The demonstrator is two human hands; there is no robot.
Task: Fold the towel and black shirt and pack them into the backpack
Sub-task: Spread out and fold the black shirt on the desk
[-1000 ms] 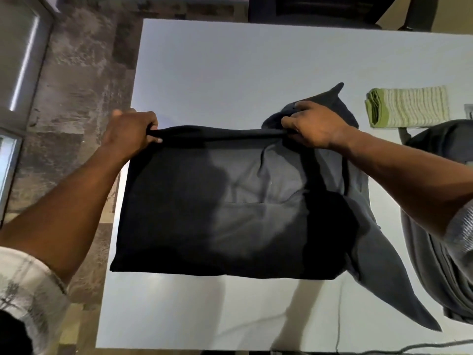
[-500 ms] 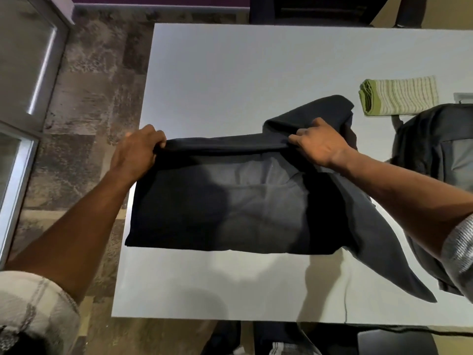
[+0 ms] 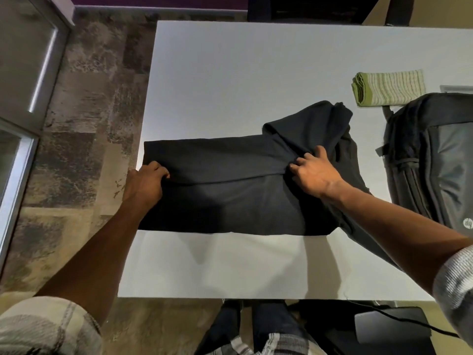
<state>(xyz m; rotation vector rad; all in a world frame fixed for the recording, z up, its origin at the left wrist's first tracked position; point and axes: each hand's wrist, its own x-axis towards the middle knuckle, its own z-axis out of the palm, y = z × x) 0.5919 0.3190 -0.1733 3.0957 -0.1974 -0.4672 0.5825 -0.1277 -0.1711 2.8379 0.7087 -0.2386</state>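
Observation:
The black shirt (image 3: 230, 201) lies across the middle of the white table (image 3: 243, 73), its far part folded over toward me. My left hand (image 3: 146, 183) pinches the folded edge at the shirt's left side. On the right end of that same edge sits my right hand (image 3: 312, 172), fingers gripping the cloth. A loose bunch of the shirt with a sleeve sticks up behind my right hand. The green-and-white striped towel (image 3: 389, 88) lies folded at the far right. Just below it, at the right edge, the dark grey backpack (image 3: 430, 160) lies flat.
The table's left edge runs right beside my left hand, with patterned floor beyond it. A dark chair (image 3: 320, 8) stands at the far side. Below the near edge are my legs, a dark object on the floor and a black cable (image 3: 399, 319).
Both hands have carried the shirt's far edge toward me and laid it over the lower half, so the fold now sits flat. The view has shifted, showing more of the backpack.

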